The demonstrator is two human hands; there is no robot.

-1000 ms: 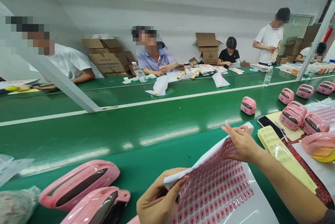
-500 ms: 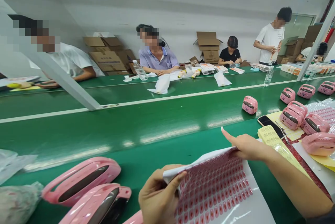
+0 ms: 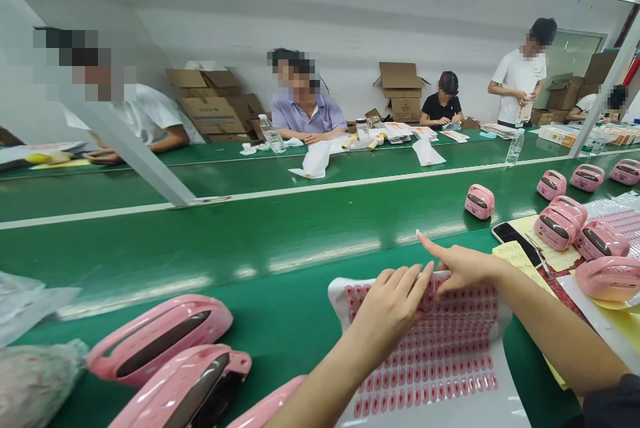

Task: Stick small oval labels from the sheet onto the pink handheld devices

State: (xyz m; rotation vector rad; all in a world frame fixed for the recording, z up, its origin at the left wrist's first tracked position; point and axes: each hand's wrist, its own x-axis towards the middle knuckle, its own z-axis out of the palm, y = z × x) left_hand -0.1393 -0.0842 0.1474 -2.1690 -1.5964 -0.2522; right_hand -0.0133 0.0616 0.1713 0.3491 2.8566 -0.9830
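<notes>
Red-dotted sticker sheet (image 3: 440, 361) lies flat beneath the spread left hand (image 3: 390, 311) and pointing right hand (image 3: 467, 267).

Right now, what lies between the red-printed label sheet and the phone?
In the head view, the right forearm and a stack of yellow paper slips lie between the label sheet and the phone.

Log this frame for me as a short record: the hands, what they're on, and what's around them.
left hand: fingers spread on the sheet of red printed labels
right hand: at the sheet's upper edge, index finger extended
left of the sheet: pink plastic cases on a green conveyor belt
right of the hands: smartphone, yellow label strips
farther off: seated co-worker in a lilac shirt
</notes>
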